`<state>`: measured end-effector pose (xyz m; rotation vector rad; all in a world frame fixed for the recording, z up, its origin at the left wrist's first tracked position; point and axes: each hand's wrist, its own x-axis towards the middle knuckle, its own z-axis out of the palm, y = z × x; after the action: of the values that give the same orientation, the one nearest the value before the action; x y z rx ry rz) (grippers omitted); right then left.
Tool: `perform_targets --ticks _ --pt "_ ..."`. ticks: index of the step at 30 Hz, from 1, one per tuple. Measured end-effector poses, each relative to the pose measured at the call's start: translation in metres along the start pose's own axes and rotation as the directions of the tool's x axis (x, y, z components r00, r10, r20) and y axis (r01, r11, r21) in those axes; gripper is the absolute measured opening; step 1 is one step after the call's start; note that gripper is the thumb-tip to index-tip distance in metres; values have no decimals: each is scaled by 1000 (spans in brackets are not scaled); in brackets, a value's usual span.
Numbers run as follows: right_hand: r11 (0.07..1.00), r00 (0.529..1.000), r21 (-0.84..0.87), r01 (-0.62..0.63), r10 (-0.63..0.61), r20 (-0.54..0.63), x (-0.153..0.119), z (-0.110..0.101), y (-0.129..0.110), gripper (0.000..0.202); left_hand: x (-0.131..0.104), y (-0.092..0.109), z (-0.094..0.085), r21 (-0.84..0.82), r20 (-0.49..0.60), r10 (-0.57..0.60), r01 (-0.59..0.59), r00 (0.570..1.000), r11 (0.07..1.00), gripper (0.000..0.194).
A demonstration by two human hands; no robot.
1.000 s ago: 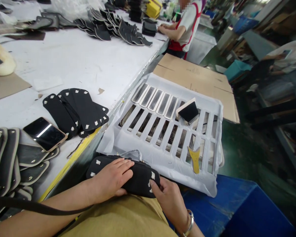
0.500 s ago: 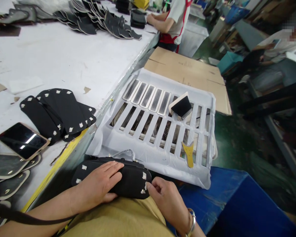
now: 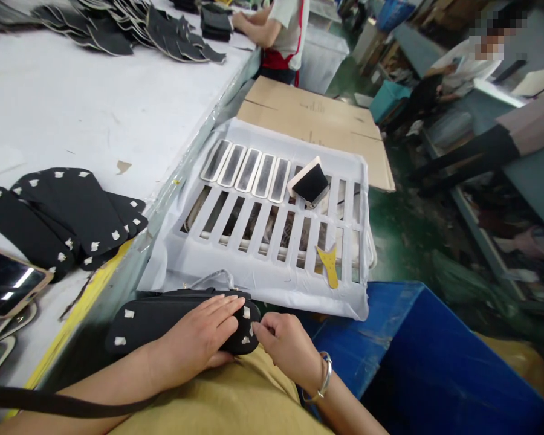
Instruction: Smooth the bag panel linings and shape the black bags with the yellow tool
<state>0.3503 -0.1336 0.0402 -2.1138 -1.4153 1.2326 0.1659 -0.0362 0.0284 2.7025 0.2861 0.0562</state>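
While left hand (image 3: 202, 335) holds black strip (image 3: 163, 320), right hand (image 3: 292, 347) is at its right end

Strip is right against the wearer's front, by the near edge of the white slotted tray (image 3: 208, 260). Left: fingers laid across it, thumb at the near edge, firm hold. Right: thumb and forefinger nearly together at the white tabs (image 3: 246, 312) on that end; can't tell if a tab is actually caught. Two more tabs show at the left end.

Tray: five white-rimmed grey pieces (image 3: 248, 170) in a row, black-faced block (image 3: 310, 182) beside them, yellow forked piece (image 3: 329, 267) nearer. Table, left: fanned black strips (image 3: 75, 208), phone (image 3: 9, 281) just beside them.
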Motion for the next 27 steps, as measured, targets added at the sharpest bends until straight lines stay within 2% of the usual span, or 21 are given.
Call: perform_targets --ticks 10,20,24,27 --pt "999 998 5 43 -43 -50 1 2 3 32 2 5 1 -2 -5 -21 21 1000 1000 37" --pt "995 995 -57 79 -82 -49 3 3 6 32 -1 5 3 -48 -45 -43 41 998 998 30" --pt "991 994 -96 95 -100 -52 7 3 6 34 -4 2 5 -16 -52 4 -4 999 1000 37" --pt "999 999 11 45 -45 2 12 3 15 36 -6 2 5 21 -27 32 -31 999 999 48"
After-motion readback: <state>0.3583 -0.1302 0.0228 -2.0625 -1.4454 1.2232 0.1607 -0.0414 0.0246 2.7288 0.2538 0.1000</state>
